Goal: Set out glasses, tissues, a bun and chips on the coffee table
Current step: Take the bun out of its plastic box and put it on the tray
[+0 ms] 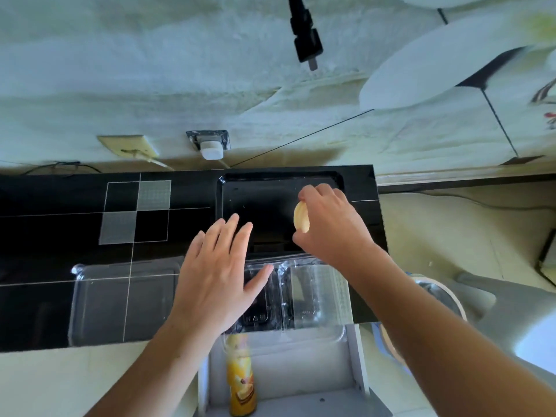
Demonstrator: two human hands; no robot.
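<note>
Your right grip [326, 224] pinches the bun [301, 217] just above the black tray [255, 188] on the worktop [60, 236]. Lower it gently onto the tray below. Your left grip [216, 272], open and flat, steadies the clear plastic box [316, 293].

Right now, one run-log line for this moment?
right hand: holds chips over black tray | left hand: open, on clear container

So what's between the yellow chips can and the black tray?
In the head view, a clear plastic clamshell container lies open between the yellow chips can and the black tray, under the left hand.
</note>
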